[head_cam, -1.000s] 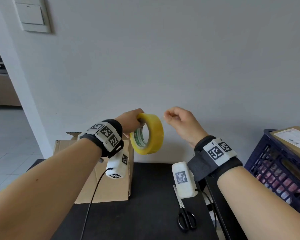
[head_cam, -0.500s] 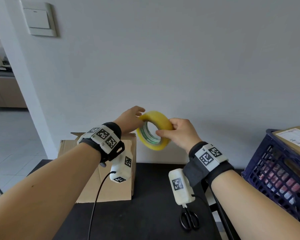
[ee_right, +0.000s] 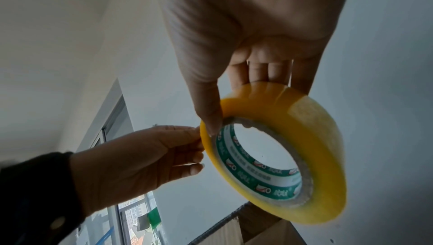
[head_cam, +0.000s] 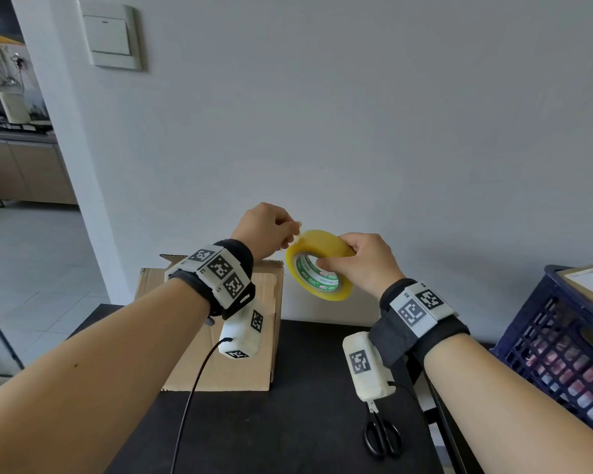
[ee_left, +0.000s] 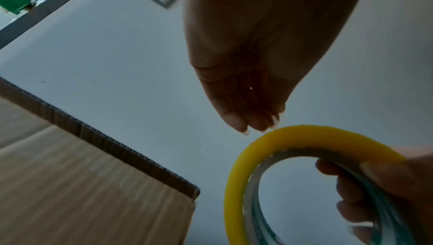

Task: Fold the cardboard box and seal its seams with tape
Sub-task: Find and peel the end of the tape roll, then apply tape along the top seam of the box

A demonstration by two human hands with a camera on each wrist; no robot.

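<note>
**Hunting for the tape's loose end**

The right hand (head_cam: 360, 265) has the tape roll (head_cam: 317, 265) clamped, thumb hooked inside the core and fingers (ee_right: 260, 69) wrapped over the outer band, holding it up in the air above the desk (head_cam: 288, 422). The left hand (head_cam: 266, 230) comes in from the other side, fingertips (ee_left: 236, 121) bunched together at the top rim of the roll. Whether they have actually caught the loose end is impossible to say; the wrist views show fingertips at the rim but no lifted strip.

Below and just left of the roll stands the cardboard box (head_cam: 220, 371), against the wall on the desk, top flaps apparently open and no tape visible on it. A pair of scissors (head_cam: 382, 436) lies near the right forearm, a blue crate (head_cam: 558, 336) off to the right.

The step in hand looks like freeing the tape's end. To do it well, the right hand should keep the roll steady while a left fingernail scrapes along the band for the ridge, then peels squarely so the strip doesn't split or stick back on itself.
</note>
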